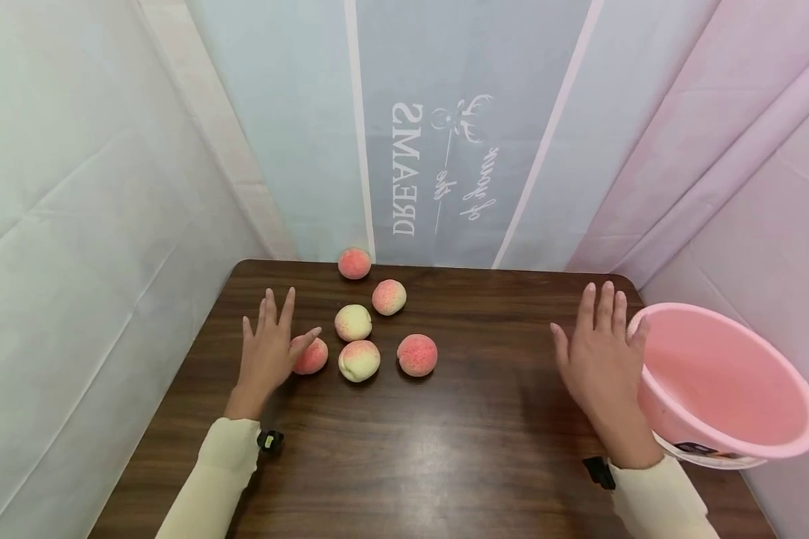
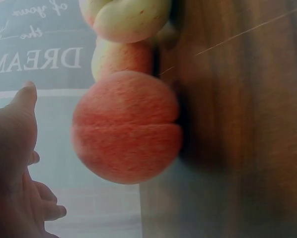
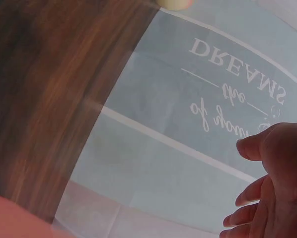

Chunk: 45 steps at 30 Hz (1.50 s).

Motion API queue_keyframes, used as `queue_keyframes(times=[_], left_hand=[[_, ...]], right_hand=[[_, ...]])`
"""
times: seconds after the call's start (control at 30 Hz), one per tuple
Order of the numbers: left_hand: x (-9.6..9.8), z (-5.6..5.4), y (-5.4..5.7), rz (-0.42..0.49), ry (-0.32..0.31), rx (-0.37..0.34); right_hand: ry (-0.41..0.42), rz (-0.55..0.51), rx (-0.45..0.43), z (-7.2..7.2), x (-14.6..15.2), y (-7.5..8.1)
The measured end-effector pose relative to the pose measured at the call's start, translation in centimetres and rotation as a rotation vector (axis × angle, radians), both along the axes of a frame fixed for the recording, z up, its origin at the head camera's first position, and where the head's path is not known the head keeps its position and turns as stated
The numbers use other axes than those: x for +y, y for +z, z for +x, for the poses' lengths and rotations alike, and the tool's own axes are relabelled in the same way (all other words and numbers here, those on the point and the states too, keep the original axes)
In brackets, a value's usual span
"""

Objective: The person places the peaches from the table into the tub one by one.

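Note:
My left hand (image 1: 267,358) hovers with spread fingers at the left of the table, its thumb overlapping a red peach (image 1: 312,358) in the head view. That same peach (image 2: 126,127) fills the middle of the left wrist view, apart from the fingers. To its right lie two pale peaches, one yellowish (image 1: 353,323) and one pink-tinged (image 1: 359,361), then another red peach (image 1: 417,355). Farther back are a blush peach (image 1: 389,297) and a pink peach (image 1: 354,263) near the rear edge. My right hand (image 1: 600,363), fingers straight and holding nothing, is beside the pink bucket (image 1: 661,404).
The bucket stands at the right side of the dark wooden table (image 1: 404,464), its rim partly behind my right fingers. A grey-blue printed curtain (image 1: 310,135) hangs right behind the table's back edge. Pale cloth walls (image 1: 94,224) close in on both sides.

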<state>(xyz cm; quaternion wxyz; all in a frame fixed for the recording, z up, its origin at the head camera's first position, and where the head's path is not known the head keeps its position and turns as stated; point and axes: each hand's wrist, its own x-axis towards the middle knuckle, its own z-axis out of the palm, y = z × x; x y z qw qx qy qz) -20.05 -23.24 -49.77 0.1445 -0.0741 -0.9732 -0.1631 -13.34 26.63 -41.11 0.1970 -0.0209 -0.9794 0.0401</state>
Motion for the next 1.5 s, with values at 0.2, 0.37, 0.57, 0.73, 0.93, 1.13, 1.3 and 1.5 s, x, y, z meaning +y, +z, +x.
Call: queue_keyframes(times=[0.2,0.37,0.57,0.73,0.93,1.13,1.3,1.5], left_hand=[[-0.1,1.2,-1.0,0.013,0.02,-0.012],[0.0,1.9,-1.6,0.025,0.03,-0.056],[0.3,2.7,-2.8,0.023,0.031,-0.051],[0.4,3.3,-3.8,0.067,0.031,-0.078],[0.3,4.0,-4.5,0.145,0.056,-0.155],[0.2,4.1,-4.6,0.201,0.04,-0.148],[0.1,3.9,-4.7,0.273,0.012,-0.123],[0.1,3.7,-4.5,0.36,-0.001,-0.145]], right_hand=[[-0.024,-0.02,0.035,1.8,0.7,-0.7],[-0.035,-0.033,0.069,2.5,1.4,-1.4],[-0.058,-0.041,0.109,3.2,1.7,-2.3],[-0.092,-0.049,0.152,3.8,1.7,-2.6],[-0.091,-0.048,0.213,4.3,1.7,-3.0],[-0.073,-0.039,0.37,4.1,1.7,-3.5],[-0.063,-0.031,0.445,3.9,1.8,-3.6],[-0.068,-0.029,0.467,3.8,1.9,-3.6]])
